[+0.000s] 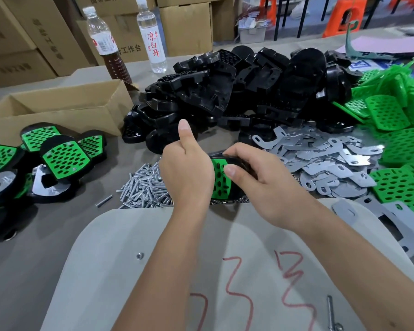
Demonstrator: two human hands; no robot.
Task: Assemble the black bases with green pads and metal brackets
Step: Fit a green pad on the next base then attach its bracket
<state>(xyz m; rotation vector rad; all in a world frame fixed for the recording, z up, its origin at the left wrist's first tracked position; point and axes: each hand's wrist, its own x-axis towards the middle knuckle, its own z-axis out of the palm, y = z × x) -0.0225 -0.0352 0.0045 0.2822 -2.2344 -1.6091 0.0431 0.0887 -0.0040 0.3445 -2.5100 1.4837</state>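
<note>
Both hands hold one black base with a green pad [220, 180] above the pile of screws [146, 187]. My right hand [256, 180] grips its top and right side, thumb pressed on the green pad. My left hand [185, 168] holds its left side with the thumb sticking up; its fingers are hidden behind the part. A heap of loose black bases [237, 91] lies behind. Metal brackets [320, 158] are piled to the right, green pads [397, 130] at far right. Finished assemblies [58, 161] lie on the left.
An open cardboard box [65, 108] stands at the left rear, with two bottles [129, 39] behind it. A grey board with red marks [225, 271] lies in front of me, bearing a nut [139, 255] and a bolt [331, 311]. Stacked cartons fill the back.
</note>
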